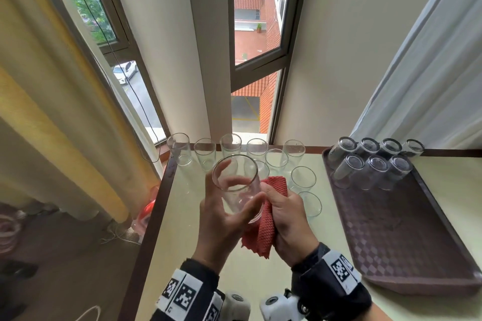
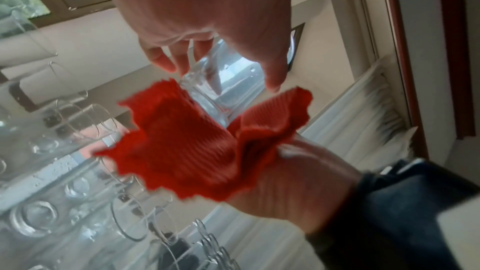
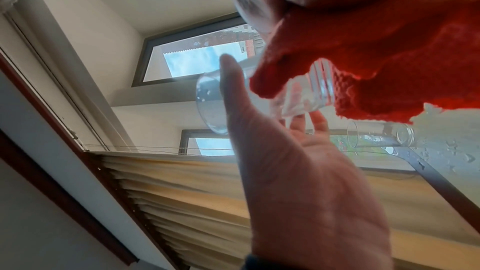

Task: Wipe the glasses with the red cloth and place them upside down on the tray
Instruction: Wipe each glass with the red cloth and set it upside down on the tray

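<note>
My left hand [image 1: 224, 216] grips a clear glass [image 1: 234, 185] upright above the table, fingers and thumb curled round its lower body. My right hand [image 1: 284, 214] holds the red cloth [image 1: 263, 232] against the glass's right side and base. In the left wrist view the glass [image 2: 221, 93] sits between my left hand's fingers [image 2: 161, 61], with the cloth [image 2: 187, 147] bunched under it. In the right wrist view the cloth [image 3: 376, 59] covers the base of the glass [image 3: 298, 98]. Several glasses [image 1: 375, 167] stand upside down at the far end of the brown tray [image 1: 407, 237].
Several upright glasses [image 1: 257, 150] crowd the far part of the pale table [image 1: 234, 268], just beyond my hands. The table's dark left edge [image 1: 151, 216] drops to the floor beside a yellow curtain [image 1: 65, 112]. Windows and a wall stand behind.
</note>
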`<act>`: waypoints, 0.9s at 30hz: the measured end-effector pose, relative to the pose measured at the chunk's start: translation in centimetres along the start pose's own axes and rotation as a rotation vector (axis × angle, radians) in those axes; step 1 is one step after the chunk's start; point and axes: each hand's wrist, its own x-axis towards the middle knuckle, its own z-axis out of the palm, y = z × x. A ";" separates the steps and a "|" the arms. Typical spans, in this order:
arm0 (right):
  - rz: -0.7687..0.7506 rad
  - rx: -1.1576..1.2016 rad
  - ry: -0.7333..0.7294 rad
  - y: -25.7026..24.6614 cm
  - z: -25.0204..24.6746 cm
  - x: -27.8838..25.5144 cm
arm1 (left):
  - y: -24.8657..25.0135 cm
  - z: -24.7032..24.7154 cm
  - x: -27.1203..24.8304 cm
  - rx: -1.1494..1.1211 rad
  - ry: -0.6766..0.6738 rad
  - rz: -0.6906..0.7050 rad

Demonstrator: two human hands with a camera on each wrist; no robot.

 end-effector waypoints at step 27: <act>-0.421 -0.816 -0.532 -1.2 -1.6 -0.5 | 2.2 -2.3 -2.0 0.613 -0.261 -0.044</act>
